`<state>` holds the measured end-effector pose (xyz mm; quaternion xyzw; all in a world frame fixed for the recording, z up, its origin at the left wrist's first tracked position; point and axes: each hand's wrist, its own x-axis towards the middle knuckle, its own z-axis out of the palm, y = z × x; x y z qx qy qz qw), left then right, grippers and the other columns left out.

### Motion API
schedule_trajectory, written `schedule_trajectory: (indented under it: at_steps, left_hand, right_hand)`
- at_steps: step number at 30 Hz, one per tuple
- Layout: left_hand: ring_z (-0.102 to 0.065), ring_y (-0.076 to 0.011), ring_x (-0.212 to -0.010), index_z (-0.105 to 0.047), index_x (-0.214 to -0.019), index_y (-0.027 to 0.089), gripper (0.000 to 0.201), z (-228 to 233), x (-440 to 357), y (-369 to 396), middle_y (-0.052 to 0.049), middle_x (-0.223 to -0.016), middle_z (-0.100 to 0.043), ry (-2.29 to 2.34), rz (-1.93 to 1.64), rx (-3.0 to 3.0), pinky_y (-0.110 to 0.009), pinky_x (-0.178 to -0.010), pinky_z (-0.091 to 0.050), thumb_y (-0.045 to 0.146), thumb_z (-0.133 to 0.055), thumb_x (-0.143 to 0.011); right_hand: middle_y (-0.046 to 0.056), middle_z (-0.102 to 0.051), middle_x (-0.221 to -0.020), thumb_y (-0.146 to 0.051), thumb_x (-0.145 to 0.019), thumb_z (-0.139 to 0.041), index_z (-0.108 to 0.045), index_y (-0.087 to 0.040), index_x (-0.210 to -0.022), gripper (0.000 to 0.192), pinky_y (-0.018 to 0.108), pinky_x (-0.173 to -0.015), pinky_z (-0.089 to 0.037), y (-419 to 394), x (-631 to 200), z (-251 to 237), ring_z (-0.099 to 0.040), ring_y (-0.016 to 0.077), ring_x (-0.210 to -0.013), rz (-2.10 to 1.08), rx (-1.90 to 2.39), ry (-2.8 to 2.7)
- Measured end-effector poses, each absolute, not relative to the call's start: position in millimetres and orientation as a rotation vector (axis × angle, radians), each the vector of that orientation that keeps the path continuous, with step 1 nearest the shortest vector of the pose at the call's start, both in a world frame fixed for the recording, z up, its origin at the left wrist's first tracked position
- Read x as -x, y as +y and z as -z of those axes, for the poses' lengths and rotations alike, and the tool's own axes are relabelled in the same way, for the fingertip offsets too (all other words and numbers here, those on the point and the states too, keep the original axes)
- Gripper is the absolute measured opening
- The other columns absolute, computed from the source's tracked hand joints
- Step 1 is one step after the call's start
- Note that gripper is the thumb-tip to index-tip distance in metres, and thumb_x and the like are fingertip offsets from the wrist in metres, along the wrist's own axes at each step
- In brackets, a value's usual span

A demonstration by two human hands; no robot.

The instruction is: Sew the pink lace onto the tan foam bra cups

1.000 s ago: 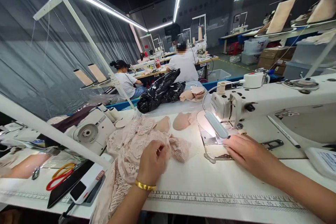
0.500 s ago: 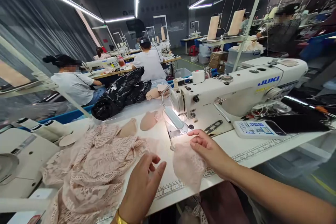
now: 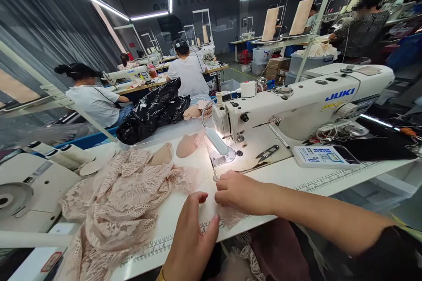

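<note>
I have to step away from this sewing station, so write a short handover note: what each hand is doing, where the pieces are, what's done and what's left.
Right hand: knuckles up, pressing a small pink lace piece flat on the table edge, just in front of the sewing machine needle area.
Left hand: open, hovering beside that piece, holding nothing.
Lace pile: heaped to the left on the table.
Two foam cups: behind the pile, near the machine lamp.
Thread snips: on the machine bed.
Done: one piece separated from the pile.
Left: that piece is not yet under the needle.
</note>
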<state>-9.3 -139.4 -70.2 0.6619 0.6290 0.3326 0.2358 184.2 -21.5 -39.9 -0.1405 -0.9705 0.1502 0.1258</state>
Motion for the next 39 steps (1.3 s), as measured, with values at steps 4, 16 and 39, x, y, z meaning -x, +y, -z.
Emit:
schedule_trajectory:
  at_steps: [4,16,39]
  left_hand:
    - [-0.059,-0.0317,-0.126,-0.048,-0.146,0.028,0.072,84,8,-143,-0.012,-0.137,-0.062,1.534,-1.141,-1.512,-0.047,-0.106,-0.049,0.044,-0.078,-0.083]
    - [-0.056,-0.0173,-0.078,-0.057,-0.067,0.019,0.048,45,26,-115,-0.003,-0.082,-0.062,1.401,-1.463,-1.072,-0.025,-0.07,-0.046,0.059,-0.08,-0.079]
    - [-0.065,-0.033,-0.104,-0.063,-0.083,0.02,0.007,9,77,46,-0.013,-0.096,-0.07,2.283,-0.805,-1.938,-0.042,-0.089,-0.047,0.019,-0.057,-0.085]
  right_hand:
    - [-0.001,-0.056,-0.084,-0.022,-0.094,-0.066,-0.064,-0.02,-0.092,0.003,0.026,-0.068,-0.039,-24,-180,32,-0.051,0.0148,-0.077,-1.08,0.721,-2.242]
    - [0.001,-0.058,-0.093,-0.032,-0.084,-0.079,-0.065,-0.021,-0.077,0.019,0.035,-0.092,-0.041,-35,-194,30,-0.055,0.0203,-0.095,-1.374,0.76,-1.87]
    - [-0.002,-0.064,-0.085,-0.047,-0.08,-0.083,-0.062,-0.018,-0.099,0.04,0.025,-0.061,-0.039,6,-178,81,-0.06,0.0131,-0.073,-1.846,0.735,-1.358]
